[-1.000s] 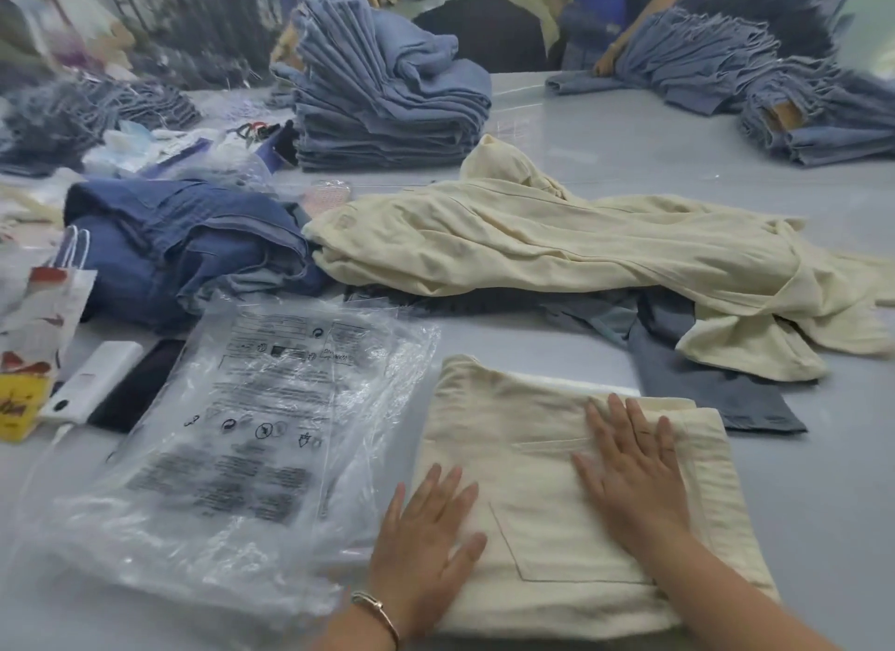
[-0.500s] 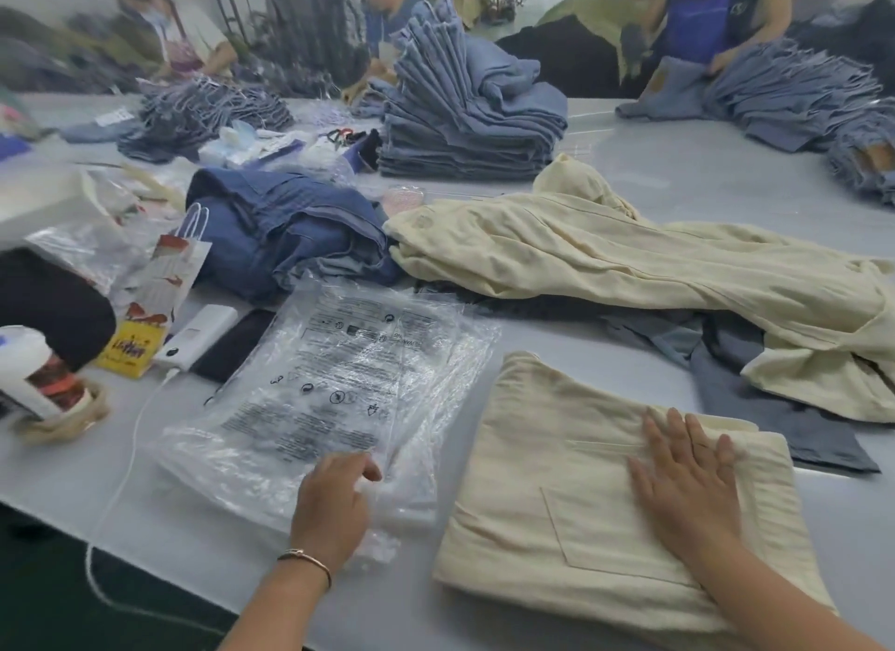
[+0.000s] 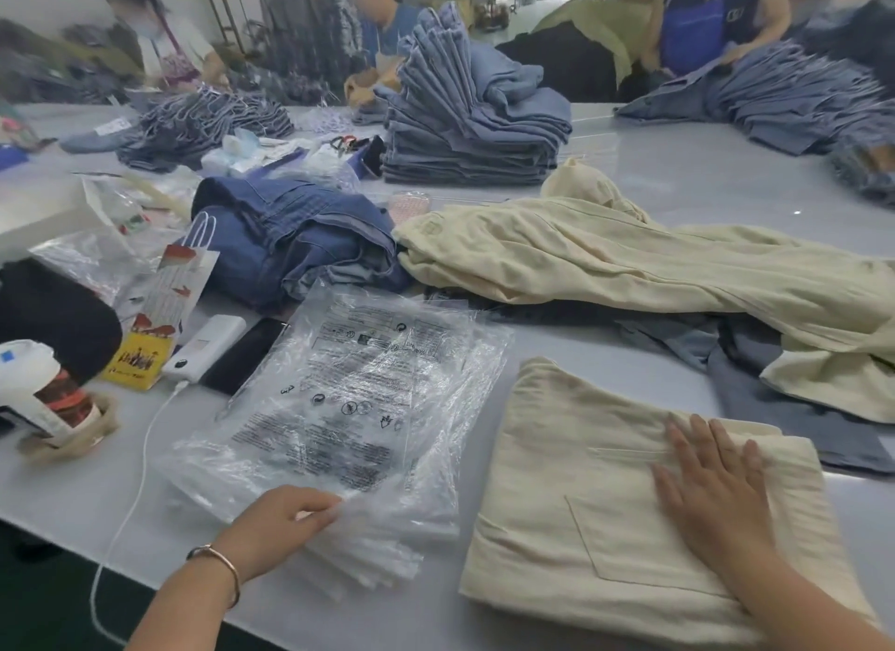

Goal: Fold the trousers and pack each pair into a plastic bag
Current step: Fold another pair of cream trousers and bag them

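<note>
A folded pair of cream trousers (image 3: 581, 515) lies at the front right of the grey table (image 3: 678, 175). My right hand (image 3: 712, 490) presses flat on it, fingers straight. To its left lies a stack of clear plastic bags (image 3: 348, 408) with black print. My left hand (image 3: 281, 524), a bangle on its wrist, pinches the near edge of the top bag between thumb and fingers. Behind the folded pair, unfolded cream trousers (image 3: 654, 272) sprawl over grey trousers (image 3: 775, 408).
Crumpled blue jeans (image 3: 290, 243) lie behind the bags, and a tall stack of folded blue trousers (image 3: 470, 117) stands further back. At the left are a white power bank (image 3: 203, 347) with cable, a black phone (image 3: 247, 355), a small paper bag (image 3: 169, 301) and a bottle (image 3: 38, 389). Other people work across the table.
My left hand left the folded cream trousers, moved left to the bag stack and took the top bag's near edge. My right hand stayed flat on the trousers.
</note>
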### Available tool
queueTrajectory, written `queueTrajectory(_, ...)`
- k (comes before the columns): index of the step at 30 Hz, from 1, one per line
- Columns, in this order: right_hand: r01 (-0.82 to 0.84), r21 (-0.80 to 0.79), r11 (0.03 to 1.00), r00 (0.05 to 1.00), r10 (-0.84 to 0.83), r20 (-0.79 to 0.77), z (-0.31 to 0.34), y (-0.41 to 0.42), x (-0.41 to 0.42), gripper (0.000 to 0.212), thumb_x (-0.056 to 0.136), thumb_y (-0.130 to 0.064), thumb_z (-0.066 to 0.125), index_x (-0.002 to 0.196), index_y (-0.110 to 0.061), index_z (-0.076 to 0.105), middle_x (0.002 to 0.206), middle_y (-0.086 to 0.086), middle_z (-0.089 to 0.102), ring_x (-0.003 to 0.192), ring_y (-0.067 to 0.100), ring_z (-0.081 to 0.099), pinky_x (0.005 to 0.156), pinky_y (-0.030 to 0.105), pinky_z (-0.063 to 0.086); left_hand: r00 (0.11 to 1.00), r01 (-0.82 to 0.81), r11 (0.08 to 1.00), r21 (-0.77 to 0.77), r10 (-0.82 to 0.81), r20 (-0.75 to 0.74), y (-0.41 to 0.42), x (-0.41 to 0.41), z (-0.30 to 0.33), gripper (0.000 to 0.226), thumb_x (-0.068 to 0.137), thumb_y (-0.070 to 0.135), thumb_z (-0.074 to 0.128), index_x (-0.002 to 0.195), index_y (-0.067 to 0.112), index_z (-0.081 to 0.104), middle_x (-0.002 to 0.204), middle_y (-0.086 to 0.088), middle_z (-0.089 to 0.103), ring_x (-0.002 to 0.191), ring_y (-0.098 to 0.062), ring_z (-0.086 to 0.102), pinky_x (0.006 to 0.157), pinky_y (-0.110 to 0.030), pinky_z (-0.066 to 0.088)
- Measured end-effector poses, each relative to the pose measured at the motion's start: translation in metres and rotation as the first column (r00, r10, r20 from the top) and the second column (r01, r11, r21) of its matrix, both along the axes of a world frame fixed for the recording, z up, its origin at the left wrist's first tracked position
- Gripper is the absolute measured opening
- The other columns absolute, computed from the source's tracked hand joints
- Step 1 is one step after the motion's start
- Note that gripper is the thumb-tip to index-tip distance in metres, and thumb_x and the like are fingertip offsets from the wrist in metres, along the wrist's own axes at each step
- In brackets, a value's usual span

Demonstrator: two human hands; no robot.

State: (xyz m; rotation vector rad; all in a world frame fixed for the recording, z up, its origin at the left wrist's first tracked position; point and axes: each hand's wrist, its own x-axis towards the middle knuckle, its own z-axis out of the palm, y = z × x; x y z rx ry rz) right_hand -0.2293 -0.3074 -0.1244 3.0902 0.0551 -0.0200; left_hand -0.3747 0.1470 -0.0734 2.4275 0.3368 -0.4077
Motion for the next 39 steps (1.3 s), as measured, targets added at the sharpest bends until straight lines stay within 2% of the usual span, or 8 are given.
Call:
queueTrajectory(8,-0.001,-0.023,1.0,1.0,0.0,-0.03,0.001,0.002,0.001,0.083,0.077,-0.056,-0.013,0.153,-0.029,0.006,0.162,-0.001,0.007,0.149,0.019,0.001,0.113,0.043,-0.017,0.965,-0.21,0.948,-0.24,0.24,0.105,-0.025,0.039,0.002,0.022,0.093,0.009,0.059,0.079,0.019,0.074,0.076,0.0,0.073,0.074,-0.011,0.07,0.06,-0.026,0.057)
queueTrajectory(11,-0.034,0.029,0.999,0.999,0.033,0.031,0.011,0.008,0.006,0.078,0.081,-0.053,0.014,0.148,-0.018,0.034,0.143,0.01,0.046,0.131,0.027,0.043,0.11,0.049,0.019,0.927,-0.209,0.922,-0.327,0.293,0.234,-0.067,0.063,0.002,0.02,0.088,0.01,0.066,0.072,0.019,0.073,0.07,-0.002,0.072,0.069,-0.012,0.071,0.055,-0.028,0.058)
queueTrajectory(16,-0.135,-0.076,0.988,0.983,0.124,-0.137,0.035,0.004,0.059,0.113,0.075,-0.066,0.056,0.149,-0.028,-0.021,0.152,0.005,0.017,0.136,0.025,0.025,0.107,0.038,0.025,0.913,-0.091,0.892,-0.443,0.252,0.321,-0.148,0.109,0.009,0.021,0.082,0.011,0.072,0.069,0.026,0.073,0.066,-0.001,0.071,0.066,-0.021,0.069,0.06,-0.032,0.058)
queueTrajectory(19,-0.227,-0.003,0.974,0.938,0.218,-0.268,0.046,0.002,0.087,0.126,0.064,-0.064,0.073,0.152,-0.028,-0.01,0.16,0.003,0.007,0.145,0.026,0.014,0.113,0.041,0.025,0.907,-0.06,0.918,-0.391,0.213,0.362,-0.185,0.126,0.004,0.008,0.075,0.018,0.079,0.077,0.025,0.076,0.07,0.009,0.072,0.069,-0.008,0.067,0.071,-0.03,0.056)
queueTrajectory(23,-0.175,0.082,0.981,0.87,0.193,-0.453,0.044,0.007,0.105,0.116,0.056,-0.055,0.083,0.149,-0.024,0.021,0.145,0.0,0.037,0.129,0.023,0.04,0.102,0.036,0.038,0.972,0.056,0.986,-0.156,-0.018,0.236,-0.197,0.125,-0.011,0.066,0.069,0.04,0.081,0.129,0.035,0.055,0.112,0.021,0.062,0.104,0.002,0.057,0.092,-0.018,0.046)
queueTrajectory(28,-0.134,0.076,0.988,0.874,0.154,-0.461,0.044,0.014,0.112,0.057,0.045,-0.05,0.082,0.089,-0.028,0.051,0.09,-0.011,0.058,0.081,0.013,0.05,0.066,0.027,0.031,0.967,0.125,0.97,0.209,-0.166,0.192,-0.176,0.091,-0.024,0.026,0.069,0.057,0.058,0.087,0.04,0.052,0.089,0.026,0.046,0.083,0.005,0.046,0.067,-0.011,0.037)
queueTrajectory(34,-0.248,0.18,0.952,0.952,0.274,-0.134,0.053,0.018,0.077,0.023,0.065,-0.032,0.068,0.081,-0.024,0.053,0.086,-0.006,0.06,0.082,0.021,0.057,0.059,0.028,0.032,0.915,-0.165,0.984,0.073,0.125,0.384,-0.169,0.083,-0.027,0.01,0.085,0.025,0.067,0.075,0.023,0.065,0.071,0.01,0.063,0.068,-0.011,0.061,0.061,-0.022,0.045)
queueTrajectory(39,-0.45,0.177,0.875,0.87,0.384,0.31,0.055,0.011,0.015,0.049,0.049,-0.021,0.084,0.087,-0.016,0.053,0.065,0.002,0.061,0.057,0.031,0.059,0.058,0.034,0.043,0.808,-0.459,0.854,-0.246,0.516,0.283,-0.176,0.09,-0.037,0.02,0.087,0.013,0.068,0.069,0.017,0.06,0.061,0.005,0.064,0.059,-0.016,0.063,0.058,-0.029,0.051)
